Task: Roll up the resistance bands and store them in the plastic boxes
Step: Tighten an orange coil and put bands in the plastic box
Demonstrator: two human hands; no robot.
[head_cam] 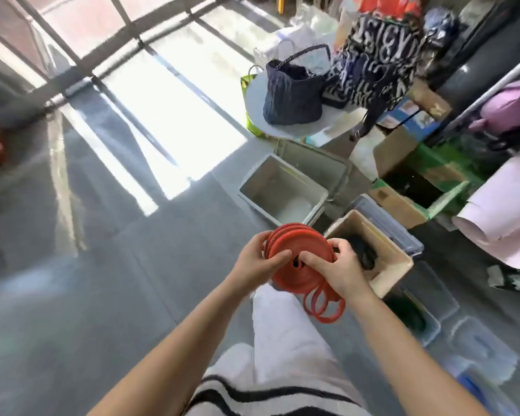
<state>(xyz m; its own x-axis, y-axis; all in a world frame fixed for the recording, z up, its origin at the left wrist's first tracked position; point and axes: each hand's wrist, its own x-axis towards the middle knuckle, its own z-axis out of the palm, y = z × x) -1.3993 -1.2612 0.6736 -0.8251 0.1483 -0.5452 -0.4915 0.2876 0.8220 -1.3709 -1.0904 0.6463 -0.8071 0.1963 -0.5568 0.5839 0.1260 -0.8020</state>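
Head view: your left hand (258,262) and right hand (339,268) both grip the coiled red resistance band (294,280). Loose loops dangle underneath.

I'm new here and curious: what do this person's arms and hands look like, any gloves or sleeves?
The left hand and right hand wear no gloves, and no watch or ring shows. No sleeves are in view. Below: white trousers and a white top with black stripes.
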